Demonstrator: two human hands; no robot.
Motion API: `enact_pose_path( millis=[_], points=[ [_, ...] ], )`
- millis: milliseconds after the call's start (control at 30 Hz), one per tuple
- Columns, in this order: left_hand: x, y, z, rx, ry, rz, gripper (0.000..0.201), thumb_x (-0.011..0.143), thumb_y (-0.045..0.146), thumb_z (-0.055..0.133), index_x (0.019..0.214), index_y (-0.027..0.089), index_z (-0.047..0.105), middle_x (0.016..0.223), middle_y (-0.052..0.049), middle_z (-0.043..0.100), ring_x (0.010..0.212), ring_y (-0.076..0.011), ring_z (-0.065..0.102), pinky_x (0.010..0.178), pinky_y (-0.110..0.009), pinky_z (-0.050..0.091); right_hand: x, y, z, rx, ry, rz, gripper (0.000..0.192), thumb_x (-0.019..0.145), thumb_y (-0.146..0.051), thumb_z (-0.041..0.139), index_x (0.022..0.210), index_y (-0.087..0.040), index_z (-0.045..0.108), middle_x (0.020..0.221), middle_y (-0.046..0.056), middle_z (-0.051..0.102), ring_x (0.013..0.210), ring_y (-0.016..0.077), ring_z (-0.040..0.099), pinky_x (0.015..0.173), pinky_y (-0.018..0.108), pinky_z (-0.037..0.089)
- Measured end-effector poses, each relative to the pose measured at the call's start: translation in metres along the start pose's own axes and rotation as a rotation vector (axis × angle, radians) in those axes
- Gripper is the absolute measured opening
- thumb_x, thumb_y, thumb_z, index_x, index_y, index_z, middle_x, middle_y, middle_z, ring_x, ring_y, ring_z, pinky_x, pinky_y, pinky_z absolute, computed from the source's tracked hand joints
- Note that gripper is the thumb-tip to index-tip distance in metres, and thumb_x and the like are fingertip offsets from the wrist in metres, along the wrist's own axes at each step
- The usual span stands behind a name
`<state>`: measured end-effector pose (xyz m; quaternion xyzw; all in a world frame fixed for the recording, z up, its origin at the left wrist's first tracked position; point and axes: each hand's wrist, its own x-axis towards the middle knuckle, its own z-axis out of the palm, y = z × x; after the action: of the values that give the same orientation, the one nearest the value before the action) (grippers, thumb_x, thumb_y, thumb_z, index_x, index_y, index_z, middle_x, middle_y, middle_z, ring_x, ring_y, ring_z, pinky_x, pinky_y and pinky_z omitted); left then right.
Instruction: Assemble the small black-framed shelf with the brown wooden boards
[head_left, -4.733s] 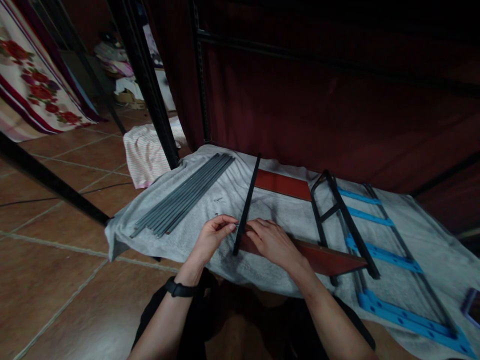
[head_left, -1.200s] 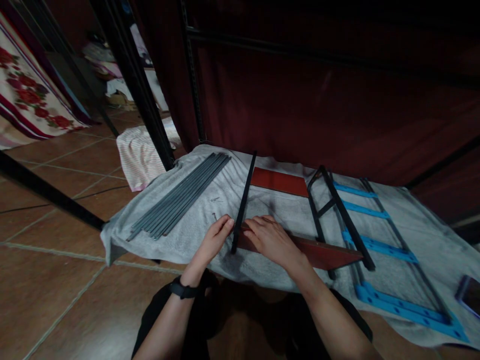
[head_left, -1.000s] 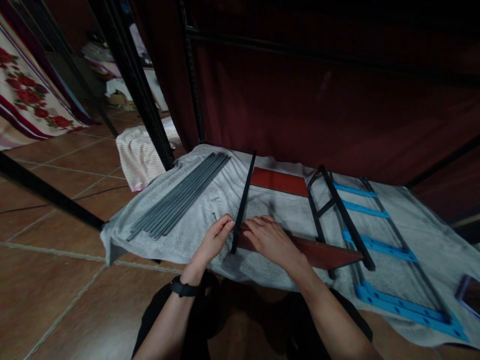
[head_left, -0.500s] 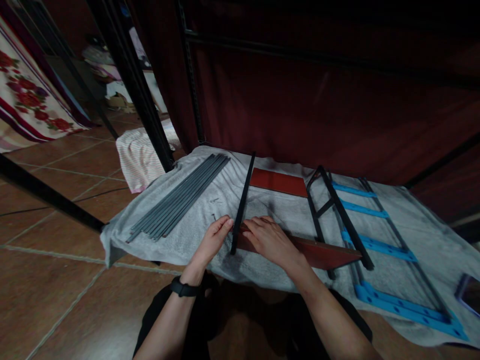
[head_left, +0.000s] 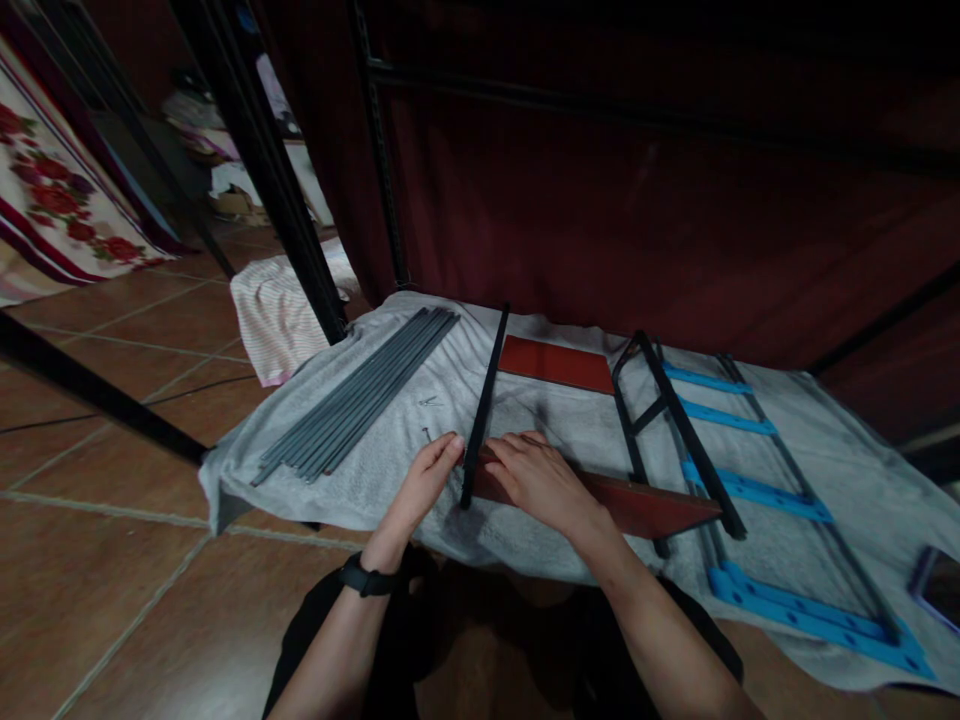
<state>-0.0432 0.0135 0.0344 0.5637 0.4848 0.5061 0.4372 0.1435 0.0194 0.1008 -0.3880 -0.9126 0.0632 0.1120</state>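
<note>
My left hand (head_left: pixel 429 480) is closed in a pinch beside the left black metal bar (head_left: pixel 486 400), near its front end; what lies between thumb and finger is too small to make out. Across the bar, my right hand (head_left: pixel 541 475) grips the top edge of a reddish-brown board (head_left: pixel 652 508), which stands on its long edge against the bar. A second red board (head_left: pixel 555 364) joins the frame farther back. At the right, a black angled side frame (head_left: pixel 686 430) meets the boards. Small screws (head_left: pixel 430 402) lie on the grey cloth left of the bar.
Thin grey rods (head_left: pixel 360 395) lie bundled on the grey towel (head_left: pixel 405 450) at left. Blue-slatted racks (head_left: pixel 810 610) with dark rails lie at right, near a phone (head_left: pixel 941 585). Black posts (head_left: pixel 262 160) rise around the surface, with a dark red curtain (head_left: pixel 600 220) behind.
Almost nothing differs. Both hands keep their places at the bar and board; the whole view shifts very slightly.
</note>
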Motion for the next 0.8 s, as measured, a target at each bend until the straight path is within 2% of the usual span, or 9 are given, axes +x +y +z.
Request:
enact_pose_path(
  millis=[133,367,633,800],
  points=[
    [0.0009,-0.0039,0.0027,-0.024,0.02,0.012,0.036,0.089,0.046,0.052,0.068,0.02,0.041,0.066,0.004,0.034,0.063,-0.0115,0.033,0.061,-0.024,0.033,-0.0008,0.0005,0.0008,0.002,0.012,-0.008,0.022,0.097,-0.023,0.047,0.113,-0.017,0.06,0.101,0.008,0.068,0.097,0.0204,0.063,0.097,0.038,0.042],
    [-0.0007,-0.0014,-0.0038,0.032,-0.057,0.069,0.028,0.093,0.04,0.049,0.075,0.019,0.047,0.071,0.003,0.038,0.07,-0.0119,0.037,0.067,-0.023,0.034,-0.0012,0.0004,0.0019,0.001,0.021,-0.013,0.023,0.097,-0.023,0.046,0.114,-0.016,0.061,0.102,0.008,0.068,0.098,0.0207,0.063,0.097,0.038,0.042],
    [0.0009,-0.0016,0.0009,-0.017,0.01,0.019,0.037,0.09,0.049,0.05,0.069,0.02,0.042,0.067,0.004,0.035,0.064,-0.0122,0.034,0.062,-0.025,0.033,-0.0023,0.0009,0.0015,0.01,0.026,0.012,0.024,0.098,-0.027,0.047,0.116,-0.017,0.06,0.103,0.008,0.068,0.099,0.0208,0.063,0.097,0.038,0.042],
    [0.0012,-0.0013,0.0016,0.016,0.006,0.052,0.034,0.09,0.045,0.05,0.07,0.02,0.041,0.068,0.003,0.034,0.067,-0.0126,0.035,0.064,-0.024,0.034,-0.0019,0.0013,0.0027,-0.002,0.017,0.001,0.022,0.098,-0.027,0.045,0.111,-0.017,0.061,0.1,0.008,0.068,0.095,0.0206,0.063,0.096,0.038,0.042]
  ],
)
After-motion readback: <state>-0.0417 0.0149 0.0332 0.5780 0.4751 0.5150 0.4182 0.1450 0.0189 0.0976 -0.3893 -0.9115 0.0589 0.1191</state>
